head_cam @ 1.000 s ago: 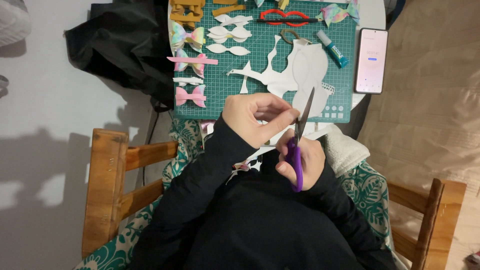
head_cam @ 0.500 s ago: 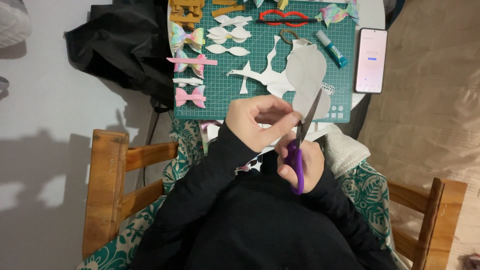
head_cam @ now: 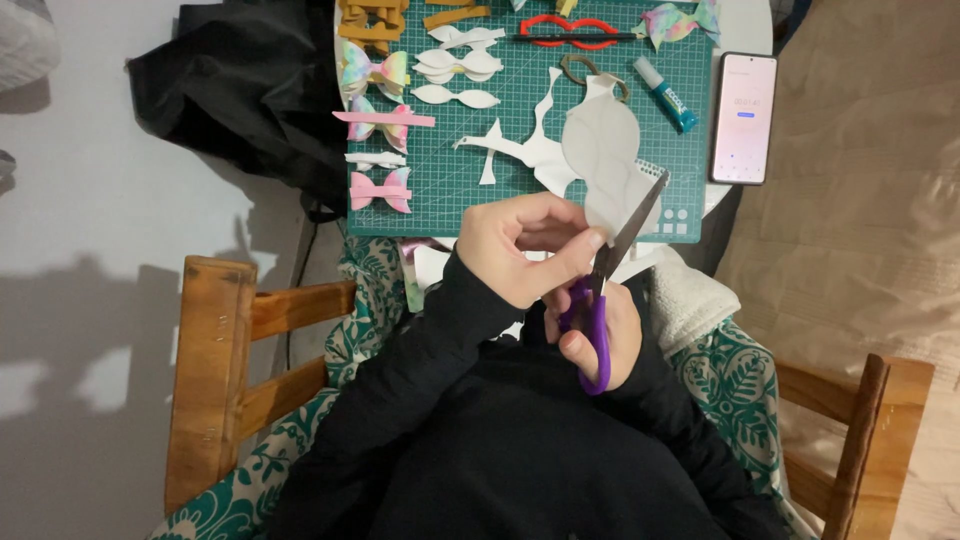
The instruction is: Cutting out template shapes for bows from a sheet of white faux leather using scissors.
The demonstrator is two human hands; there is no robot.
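In the head view I see my left hand pinching the white cut-out sheet over the near edge of the green cutting mat on the desk. My right hand is closed around the purple-handled scissors, with the blades parted at the sheet's edge.

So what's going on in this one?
A seated person is cutting a white scalloped sheet with purple-handled scissors. The left hand holds the sheet's lower edge; the right hand works the scissors, blades open against it. Finished bows and white cutouts lie on the green cutting mat.
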